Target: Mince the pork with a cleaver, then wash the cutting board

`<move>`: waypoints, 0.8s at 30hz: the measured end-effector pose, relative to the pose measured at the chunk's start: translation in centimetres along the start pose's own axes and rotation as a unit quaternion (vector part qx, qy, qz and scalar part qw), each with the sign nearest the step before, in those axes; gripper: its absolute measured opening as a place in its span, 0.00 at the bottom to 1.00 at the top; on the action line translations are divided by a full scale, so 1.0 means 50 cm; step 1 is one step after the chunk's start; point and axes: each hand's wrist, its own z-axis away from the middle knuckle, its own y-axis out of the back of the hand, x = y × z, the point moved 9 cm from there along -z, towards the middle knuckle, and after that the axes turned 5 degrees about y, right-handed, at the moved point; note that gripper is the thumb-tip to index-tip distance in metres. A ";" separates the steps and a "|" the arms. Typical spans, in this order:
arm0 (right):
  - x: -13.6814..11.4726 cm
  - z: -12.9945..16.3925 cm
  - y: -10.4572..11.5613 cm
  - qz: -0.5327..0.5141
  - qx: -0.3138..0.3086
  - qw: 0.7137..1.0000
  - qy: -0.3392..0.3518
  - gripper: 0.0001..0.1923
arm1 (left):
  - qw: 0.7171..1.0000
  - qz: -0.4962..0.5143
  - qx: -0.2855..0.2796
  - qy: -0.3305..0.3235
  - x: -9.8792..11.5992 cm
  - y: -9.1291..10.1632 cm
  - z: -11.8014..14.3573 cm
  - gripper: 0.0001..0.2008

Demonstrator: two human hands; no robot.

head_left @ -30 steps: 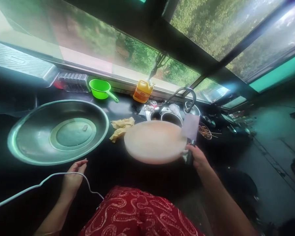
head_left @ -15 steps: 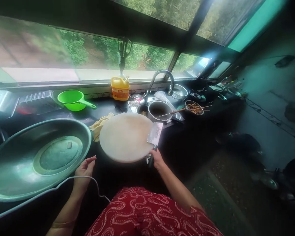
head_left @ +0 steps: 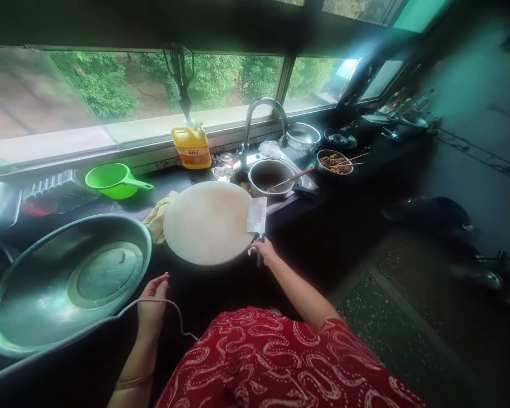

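Leftmost on the dark counter (head_left: 204,283) lies a large, shallow steel basin (head_left: 63,283), tilted slightly toward the viewer, its flat round bottom showing a small pale speck. Behind it, near the window sill, sit a ribbed dark tray (head_left: 55,190) and a bright green plastic scoop (head_left: 113,180) with its handle pointing right. Just in front of the basin's near rim hovers the left hand (head_left: 153,300), fingers loosely curled and apart, gripping nothing; a thin white cable (head_left: 110,317) crosses right over it, and whether the hand touches the cable I cannot tell. A gold bangle circles that wrist. Further right, a crumpled yellow cloth (head_left: 159,215) rests between the basin and a round pale cutting board (head_left: 204,224), which lies flat on the counter. Behind the board stands a yellow detergent bottle (head_left: 191,147) against the sill. On the board's right edge rests a cleaver (head_left: 257,217), its broad blade lying on the board and its dark handle pointing toward the person. The right hand (head_left: 263,249) is closed around that handle, at the board's near right rim. Beyond the cleaver, a curved faucet (head_left: 259,122) arches over a sink where a steel pot (head_left: 271,177) sits with a long utensil leaning in it. Right of that stand a steel bowl (head_left: 302,136) and a small bowl of brown food (head_left: 334,161) with skewers across it.
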 end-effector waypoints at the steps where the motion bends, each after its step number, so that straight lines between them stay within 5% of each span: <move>1: -0.005 0.002 0.012 0.015 0.003 1.000 0.005 0.10 | 1.000 0.001 0.007 0.001 -0.005 0.006 0.003 0.20; 5: -0.052 0.010 0.035 0.070 -0.005 0.997 0.032 0.09 | 0.999 0.010 0.038 0.012 -0.021 0.020 0.012 0.19; 9: -0.117 0.005 -0.051 0.100 -0.119 0.986 0.067 0.11 | 0.998 0.020 0.065 0.014 -0.012 -0.003 0.026 0.20; 12: -0.122 -0.006 -0.159 0.141 -0.233 0.961 0.037 0.09 | 0.997 0.027 0.069 0.011 0.011 -0.053 0.034 0.19; 15: -0.130 -0.036 -0.231 0.217 -0.277 0.934 0.057 0.03 | 0.996 0.029 0.083 -0.012 0.047 -0.119 0.037 0.18; 18: -0.175 -0.069 -0.259 0.274 -0.332 0.889 0.158 0.05 | 0.992 0.010 0.117 -0.040 0.084 -0.196 0.044 0.17; 21: -0.249 -0.106 -0.205 0.354 -0.388 0.787 0.323 0.12 | 0.987 -0.011 0.152 -0.058 0.115 -0.283 0.054 0.17; 24: -0.317 -0.204 -0.025 0.400 -0.346 0.747 0.402 0.14 | 0.985 -0.056 0.149 -0.063 0.139 -0.386 0.053 0.18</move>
